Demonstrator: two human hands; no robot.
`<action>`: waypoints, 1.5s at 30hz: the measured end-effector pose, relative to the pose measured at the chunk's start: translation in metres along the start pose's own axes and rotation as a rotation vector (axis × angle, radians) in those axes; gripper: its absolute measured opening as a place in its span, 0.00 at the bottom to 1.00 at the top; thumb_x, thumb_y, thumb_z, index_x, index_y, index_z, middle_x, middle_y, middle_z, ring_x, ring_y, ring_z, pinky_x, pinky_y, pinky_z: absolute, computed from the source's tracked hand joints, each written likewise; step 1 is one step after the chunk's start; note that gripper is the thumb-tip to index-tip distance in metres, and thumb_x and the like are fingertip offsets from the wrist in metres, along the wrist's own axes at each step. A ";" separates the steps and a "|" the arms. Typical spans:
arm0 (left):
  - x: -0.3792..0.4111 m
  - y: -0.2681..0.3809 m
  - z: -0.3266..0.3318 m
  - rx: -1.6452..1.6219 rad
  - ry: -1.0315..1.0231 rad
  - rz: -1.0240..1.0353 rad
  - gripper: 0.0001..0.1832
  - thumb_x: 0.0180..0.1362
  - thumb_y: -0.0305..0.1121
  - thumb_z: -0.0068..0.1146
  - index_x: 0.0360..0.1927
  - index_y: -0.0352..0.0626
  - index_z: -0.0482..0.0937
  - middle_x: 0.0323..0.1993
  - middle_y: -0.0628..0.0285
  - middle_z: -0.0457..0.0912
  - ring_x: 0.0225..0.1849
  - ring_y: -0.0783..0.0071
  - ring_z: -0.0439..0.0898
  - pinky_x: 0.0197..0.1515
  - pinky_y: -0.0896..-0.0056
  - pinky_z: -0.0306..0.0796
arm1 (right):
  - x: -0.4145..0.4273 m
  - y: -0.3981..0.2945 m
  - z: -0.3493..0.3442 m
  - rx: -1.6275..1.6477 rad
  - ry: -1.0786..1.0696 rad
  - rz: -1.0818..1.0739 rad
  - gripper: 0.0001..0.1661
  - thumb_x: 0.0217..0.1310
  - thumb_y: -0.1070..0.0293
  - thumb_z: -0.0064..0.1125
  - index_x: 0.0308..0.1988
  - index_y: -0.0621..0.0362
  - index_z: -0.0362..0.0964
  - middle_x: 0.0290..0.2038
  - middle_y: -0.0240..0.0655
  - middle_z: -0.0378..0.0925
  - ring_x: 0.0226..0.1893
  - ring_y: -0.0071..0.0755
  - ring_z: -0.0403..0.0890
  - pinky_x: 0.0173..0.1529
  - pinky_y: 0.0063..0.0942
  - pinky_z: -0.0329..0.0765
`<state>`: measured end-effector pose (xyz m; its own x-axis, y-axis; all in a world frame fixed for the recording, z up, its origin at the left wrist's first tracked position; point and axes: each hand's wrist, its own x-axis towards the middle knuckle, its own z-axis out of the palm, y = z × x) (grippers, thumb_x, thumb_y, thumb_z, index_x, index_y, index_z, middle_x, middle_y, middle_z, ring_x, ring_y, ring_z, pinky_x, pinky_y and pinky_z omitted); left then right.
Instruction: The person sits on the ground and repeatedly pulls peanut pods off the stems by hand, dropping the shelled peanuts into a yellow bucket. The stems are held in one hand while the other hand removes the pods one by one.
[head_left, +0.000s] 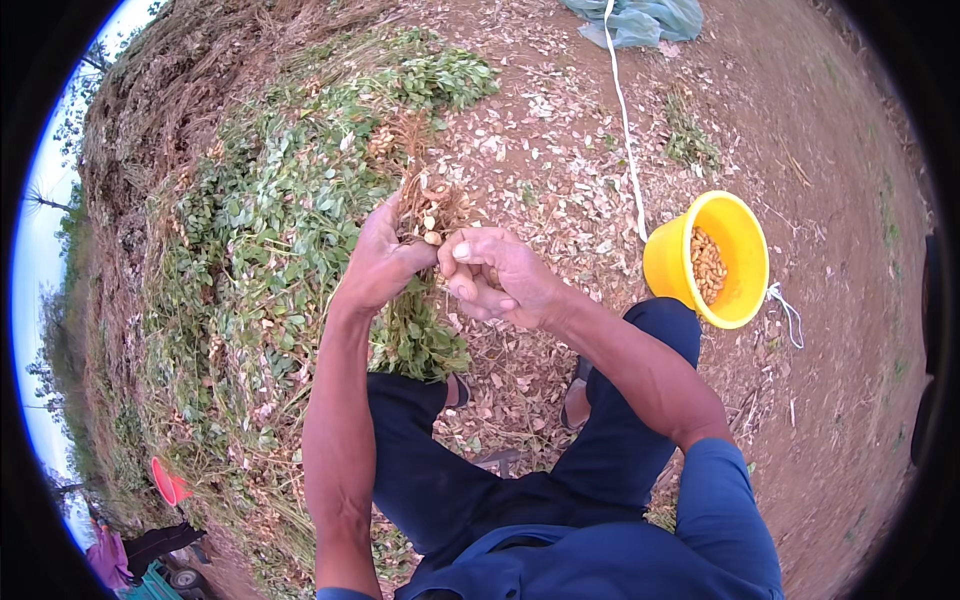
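Observation:
My left hand (382, 259) grips an uprooted peanut plant (420, 341) by its stems, just below the roots. The leafy end hangs down beside my left knee, and the brown roots (442, 201) spread above the fist. A few pale peanut pods (430, 231) show among the roots. Right against them is my right hand (499, 274), thumb and fingers curled around what look like peanut pods, mostly hidden in the palm. To the right, a yellow bucket (664, 244) leans tilted near my right knee, with picked peanuts (706, 262) inside.
Heaped peanut plants (277, 210) cover the ground at left. Dry leaves litter the soil ahead. A white strap (624, 112) runs from the bucket towards a bluish plastic sheet (652, 21). At far lower left are a red bucket (169, 484), a person (112, 555) and a teal vehicle (154, 583).

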<state>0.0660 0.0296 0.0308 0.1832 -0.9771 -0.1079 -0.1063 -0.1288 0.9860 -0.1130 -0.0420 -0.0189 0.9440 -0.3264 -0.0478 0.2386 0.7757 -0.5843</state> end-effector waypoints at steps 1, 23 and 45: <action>0.000 0.000 0.000 0.015 -0.001 -0.010 0.29 0.50 0.19 0.56 0.60 0.36 0.75 0.49 0.61 0.84 0.49 0.75 0.81 0.56 0.70 0.73 | -0.001 -0.002 0.003 0.017 0.052 0.010 0.16 0.75 0.62 0.51 0.36 0.63 0.75 0.19 0.32 0.78 0.07 0.15 0.60 0.13 0.19 0.64; -0.002 0.001 0.015 0.191 0.120 0.138 0.24 0.51 0.22 0.61 0.55 0.35 0.74 0.42 0.59 0.86 0.43 0.71 0.84 0.50 0.65 0.76 | 0.007 -0.005 -0.006 -0.005 0.142 -0.061 0.14 0.69 0.63 0.67 0.37 0.61 0.73 0.25 0.32 0.80 0.09 0.14 0.63 0.15 0.20 0.64; -0.018 -0.007 -0.003 -0.462 0.120 -0.128 0.39 0.50 0.26 0.64 0.68 0.36 0.65 0.55 0.54 0.81 0.54 0.63 0.82 0.57 0.60 0.79 | -0.007 -0.052 0.010 -0.341 0.174 -0.208 0.19 0.66 0.61 0.70 0.49 0.61 0.76 0.22 0.23 0.74 0.16 0.11 0.65 0.18 0.16 0.60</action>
<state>0.0663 0.0484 0.0263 0.2809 -0.9283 -0.2436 0.3640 -0.1318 0.9220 -0.1298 -0.0744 0.0198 0.8247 -0.5653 -0.0195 0.3031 0.4707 -0.8286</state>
